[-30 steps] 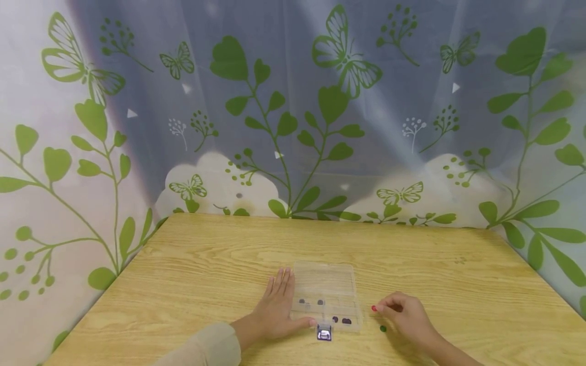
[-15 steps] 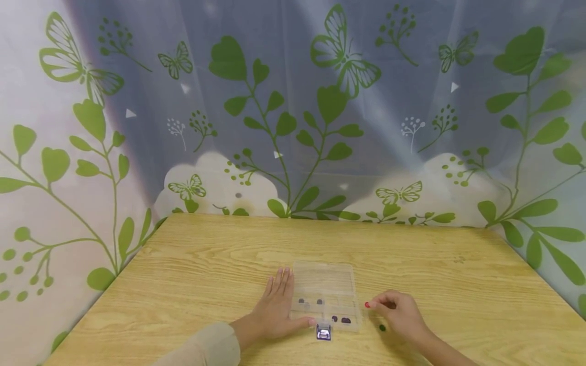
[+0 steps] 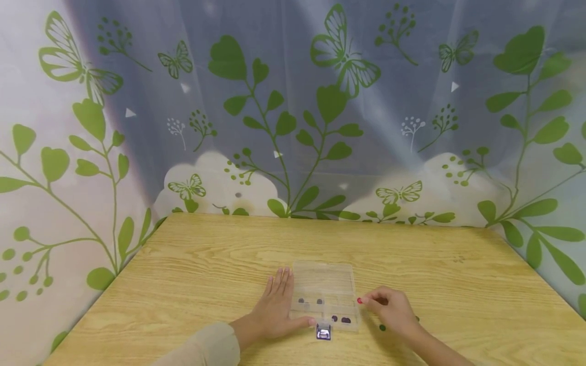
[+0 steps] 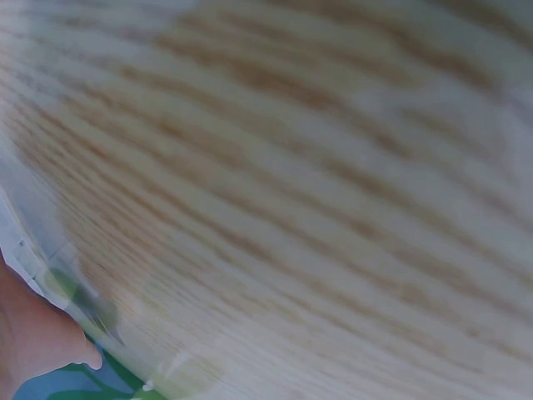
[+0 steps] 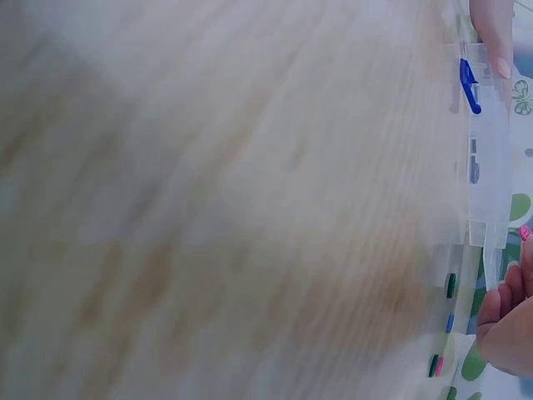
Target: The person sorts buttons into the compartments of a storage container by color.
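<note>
Your left hand is lying straight-fingered against the left side of the box, thumb at its near side, presumably stopping it sliding. The box is sitting between the left and right edges of the bench, with dark pieces lying in its compartments. Just beside its right side, the red piece is showing; nearer you, a green piece is resting on the bench. Your right hand is pinching the red piece at the fingertips, probably for finer control.

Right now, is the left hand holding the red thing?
No, the right hand pinches the red piece; the left hand rests by the clear box.
</note>
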The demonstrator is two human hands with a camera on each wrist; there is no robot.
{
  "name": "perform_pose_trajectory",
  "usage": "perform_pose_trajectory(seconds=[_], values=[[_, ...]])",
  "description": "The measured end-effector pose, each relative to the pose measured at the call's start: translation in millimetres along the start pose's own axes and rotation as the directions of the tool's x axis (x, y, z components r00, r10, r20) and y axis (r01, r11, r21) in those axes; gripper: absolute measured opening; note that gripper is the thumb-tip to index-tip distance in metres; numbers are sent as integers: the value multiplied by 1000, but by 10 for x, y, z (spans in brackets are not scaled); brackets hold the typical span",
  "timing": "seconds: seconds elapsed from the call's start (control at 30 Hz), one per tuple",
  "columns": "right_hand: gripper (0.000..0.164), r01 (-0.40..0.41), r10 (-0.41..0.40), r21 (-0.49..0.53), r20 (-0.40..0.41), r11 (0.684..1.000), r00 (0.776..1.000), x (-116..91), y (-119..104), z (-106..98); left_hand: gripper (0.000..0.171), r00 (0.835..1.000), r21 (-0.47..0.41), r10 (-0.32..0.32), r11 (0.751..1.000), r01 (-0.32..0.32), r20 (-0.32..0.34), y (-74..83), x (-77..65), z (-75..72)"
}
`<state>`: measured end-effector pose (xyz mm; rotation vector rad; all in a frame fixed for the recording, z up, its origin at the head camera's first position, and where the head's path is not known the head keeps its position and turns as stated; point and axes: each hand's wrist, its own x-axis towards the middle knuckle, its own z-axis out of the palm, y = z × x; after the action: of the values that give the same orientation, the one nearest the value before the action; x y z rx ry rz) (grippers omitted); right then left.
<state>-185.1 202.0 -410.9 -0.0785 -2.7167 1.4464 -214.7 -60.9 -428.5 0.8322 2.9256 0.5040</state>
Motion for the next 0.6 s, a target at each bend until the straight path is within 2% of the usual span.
perform_pose_trajectory(seconds=[0.6], values=[[7, 29, -28, 28, -26, 999, 999, 66, -145, 125, 106, 1000, 4, 5, 1000, -5, -9, -16, 3, 24]])
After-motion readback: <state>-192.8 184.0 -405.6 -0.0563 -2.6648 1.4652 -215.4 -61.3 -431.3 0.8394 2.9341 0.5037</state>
